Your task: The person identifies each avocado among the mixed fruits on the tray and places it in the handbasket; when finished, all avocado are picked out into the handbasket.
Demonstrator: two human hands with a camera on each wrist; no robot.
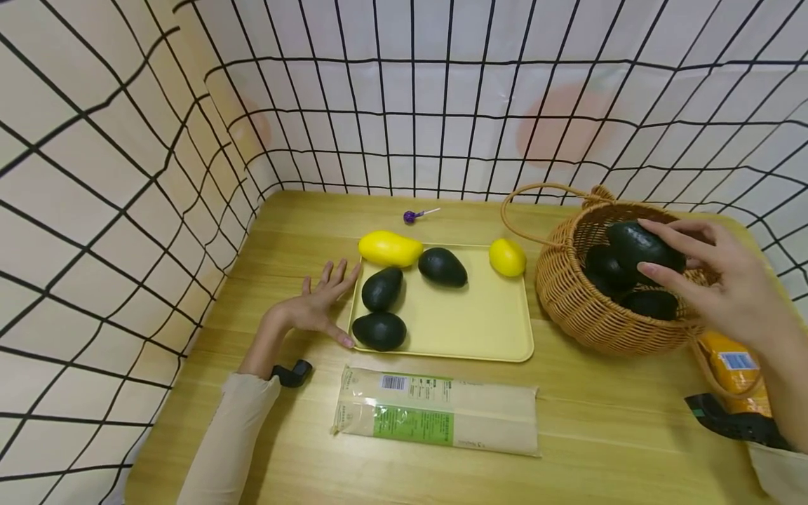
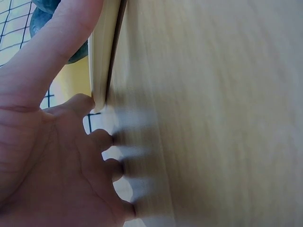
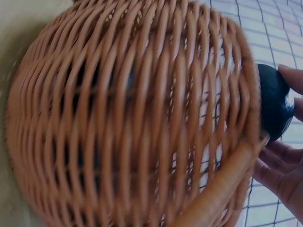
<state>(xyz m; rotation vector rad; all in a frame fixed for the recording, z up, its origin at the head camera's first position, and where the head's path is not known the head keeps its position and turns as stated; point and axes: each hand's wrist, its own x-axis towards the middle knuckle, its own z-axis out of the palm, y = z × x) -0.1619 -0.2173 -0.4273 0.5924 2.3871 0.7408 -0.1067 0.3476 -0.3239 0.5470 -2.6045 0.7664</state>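
In the head view my right hand [image 1: 726, 273] holds a dark green avocado [image 1: 644, 247] at the mouth of a wicker basket [image 1: 571, 294]. More avocados lie inside the basket below it. The right wrist view shows the held avocado [image 3: 274, 101] just past the basket's rim, partly hidden by it. My left hand [image 1: 315, 305] is spread on the table, with thumb and index finger at the left edge of a pale yellow tray [image 1: 467, 322]. On that tray lie three avocados [image 1: 381, 289], a yellow mango [image 1: 390, 249] and a lemon [image 1: 507, 257].
A long cream-and-green packet [image 1: 435, 410] lies in front of the tray. Behind the tray is a purple lollipop [image 1: 410, 217]. An orange packet [image 1: 735, 372] sits right of the basket, partly under the right arm. Black wire mesh [image 1: 413, 112] borders the table.
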